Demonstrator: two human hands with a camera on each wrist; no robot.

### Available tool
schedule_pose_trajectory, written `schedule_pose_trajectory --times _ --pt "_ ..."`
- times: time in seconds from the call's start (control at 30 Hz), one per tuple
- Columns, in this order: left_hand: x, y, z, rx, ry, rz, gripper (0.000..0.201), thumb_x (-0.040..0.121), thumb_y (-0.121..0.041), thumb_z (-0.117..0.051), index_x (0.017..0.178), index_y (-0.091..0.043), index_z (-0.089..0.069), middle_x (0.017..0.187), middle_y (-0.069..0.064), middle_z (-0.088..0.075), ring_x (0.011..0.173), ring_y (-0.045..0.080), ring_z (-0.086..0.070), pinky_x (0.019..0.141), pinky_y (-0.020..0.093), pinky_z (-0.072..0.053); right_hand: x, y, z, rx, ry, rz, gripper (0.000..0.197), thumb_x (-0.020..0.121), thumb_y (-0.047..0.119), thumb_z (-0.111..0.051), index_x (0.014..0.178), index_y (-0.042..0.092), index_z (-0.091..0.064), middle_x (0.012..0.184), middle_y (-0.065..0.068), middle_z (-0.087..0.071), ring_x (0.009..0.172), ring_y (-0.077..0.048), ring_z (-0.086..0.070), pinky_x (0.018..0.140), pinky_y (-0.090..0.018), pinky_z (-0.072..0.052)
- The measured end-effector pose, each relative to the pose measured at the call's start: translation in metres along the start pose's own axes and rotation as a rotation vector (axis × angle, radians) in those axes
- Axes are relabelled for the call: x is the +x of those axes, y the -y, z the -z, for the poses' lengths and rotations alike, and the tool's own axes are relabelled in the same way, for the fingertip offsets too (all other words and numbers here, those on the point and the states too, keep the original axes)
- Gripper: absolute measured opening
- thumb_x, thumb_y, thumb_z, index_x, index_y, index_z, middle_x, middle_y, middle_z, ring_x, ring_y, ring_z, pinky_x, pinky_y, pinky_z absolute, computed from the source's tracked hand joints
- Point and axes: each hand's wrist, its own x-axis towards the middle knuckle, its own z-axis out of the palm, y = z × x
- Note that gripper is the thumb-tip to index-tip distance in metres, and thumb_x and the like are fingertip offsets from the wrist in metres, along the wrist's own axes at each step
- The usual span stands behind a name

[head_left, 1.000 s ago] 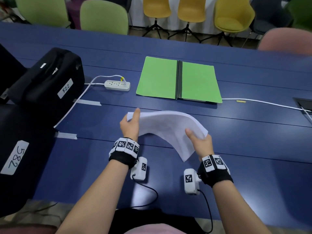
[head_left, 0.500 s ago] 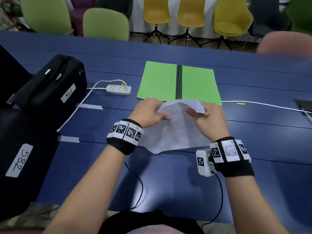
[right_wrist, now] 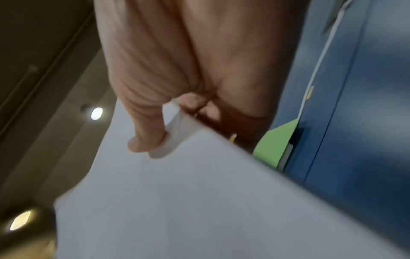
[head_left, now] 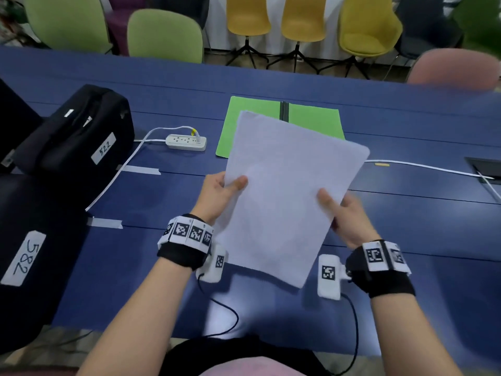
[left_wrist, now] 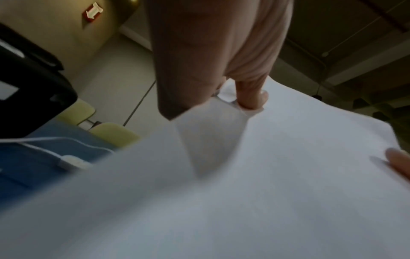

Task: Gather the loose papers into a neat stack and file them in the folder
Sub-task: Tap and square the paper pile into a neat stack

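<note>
head view has the papers lifted off the blue table, tilted so their far corner points toward 11 o'clock and overlaps the open green folder, which lies flat at 12 o'clock. the left hand pinches the left long edge, thumb on top and fingers hidden behind; the right hand pinches the right long edge the same way. both wrist views confirm a thumb pressed onto the sheet face at each side.

the sheets look thin, light and floppy; held by the edges alone they would likely sag or fan apart, and smooth sheets can slide over one another. gripping at mid-length on both long edges, as now, seems the sound hold, with a firm but not creasing pinch. whether the edges are squared cannot be told from here. a power strip sits at 10 o'clock, well apart.
</note>
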Motion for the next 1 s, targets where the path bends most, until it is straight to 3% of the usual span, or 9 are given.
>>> schedule_pose_trajectory --times 0.07,0.17,0.27,0.4,0.57,0.67,0.8,0.9,1.0 --pt "-0.005 0.007 -0.007 -0.054 -0.033 0.014 0.016 0.091 -0.018 -0.062 0.075 -0.016 -0.063 0.062 -0.012 -0.070 0.058 0.001 -0.063 0.059 0.022 -0.052 -0.003 -0.003 -0.016 -0.069 -0.052 0.020 0.003 0.086 0.020 -0.066 0.088 0.019 -0.067 0.088 0.005 -0.073 0.074 -0.003 -0.071 0.072 -0.025 -0.058" --pt "-0.012 0.002 -0.020 -0.081 -0.049 -0.039 0.013 0.095 -0.017 -0.056 0.090 -0.010 -0.066 0.074 -0.011 -0.071 0.061 -0.005 -0.065 0.059 0.016 -0.053 0.002 0.001 -0.028 -0.003 -0.185 0.174 0.018 0.086 0.005 -0.064 0.077 0.021 -0.065 0.066 0.016 -0.072 0.061 0.006 -0.066 0.061 -0.017 -0.053" --pt "-0.014 -0.006 -0.027 -0.081 -0.034 -0.087 0.015 0.094 -0.023 -0.057 0.093 -0.013 -0.068 0.082 -0.008 -0.069 0.069 -0.006 -0.065 0.065 0.016 -0.053 0.005 0.007 -0.031 0.028 -0.186 0.261 0.022 0.081 0.000 -0.068 0.076 0.022 -0.065 0.067 0.021 -0.071 0.066 0.008 -0.065 0.063 -0.012 -0.051" --pt "-0.013 -0.011 -0.024 -0.123 -0.037 -0.028 0.013 0.089 -0.031 -0.064 0.086 -0.018 -0.068 0.085 -0.005 -0.070 0.073 0.003 -0.066 0.064 0.017 -0.052 0.004 -0.005 -0.027 -0.033 -0.109 0.136 0.007 0.078 0.017 -0.073 0.081 0.019 -0.067 0.072 0.015 -0.072 0.065 0.006 -0.065 0.068 -0.021 -0.049" --pt "-0.010 -0.024 -0.026 -0.182 -0.090 -0.089 0.051 0.093 -0.037 -0.056 0.052 -0.024 -0.030 0.049 -0.010 -0.035 0.046 0.007 -0.032 0.048 0.020 -0.028 0.003 0.002 -0.030 0.011 -0.170 0.175 0.062 0.056 0.078 -0.065 0.070 0.018 -0.061 0.069 -0.001 -0.055 0.063 -0.009 -0.051 0.056 -0.019 -0.043" --pt "-0.008 -0.022 -0.029 -0.205 -0.157 -0.037 0.049 0.092 -0.028 -0.061 0.046 -0.023 -0.045 0.045 -0.017 -0.046 0.045 0.002 -0.043 0.051 0.015 -0.036 0.002 0.008 -0.036 0.048 -0.190 0.260 0.065 0.066 0.069 -0.066 0.068 0.006 -0.053 0.073 -0.012 -0.041 0.068 -0.024 -0.036 0.064 -0.032 -0.032" --pt "-0.011 -0.018 -0.023 -0.258 -0.102 -0.021 0.055 0.087 -0.037 -0.064 0.068 0.010 -0.043 0.075 0.009 -0.040 0.070 0.022 -0.037 0.059 0.028 -0.032 0.002 0.010 -0.033 0.044 -0.203 0.254 0.028 0.076 0.044 -0.063 0.091 0.022 -0.072 0.095 -0.001 -0.073 0.090 -0.018 -0.063 0.086 -0.038 -0.048" --pt "-0.012 -0.018 -0.018 -0.258 -0.029 0.013 0.054 0.080 -0.047 -0.066 0.078 0.006 -0.054 0.087 0.010 -0.044 0.077 0.023 -0.042 0.066 0.032 -0.035 0.004 0.010 -0.030 0.024 -0.175 0.253 0.029 0.079 0.041 -0.060 0.101 0.025 -0.069 0.101 0.000 -0.074 0.098 -0.024 -0.065 0.086 -0.037 -0.047" --pt "-0.010 -0.018 -0.017 -0.183 -0.004 0.000 0.049 0.086 -0.050 -0.060 0.071 -0.005 -0.048 0.076 0.008 -0.044 0.072 0.019 -0.043 0.066 0.031 -0.033 0.002 0.011 -0.033 0.004 -0.140 0.225 0.047 0.081 0.056 -0.059 0.094 0.013 -0.073 0.090 0.000 -0.072 0.081 -0.017 -0.063 0.076 -0.029 -0.048"
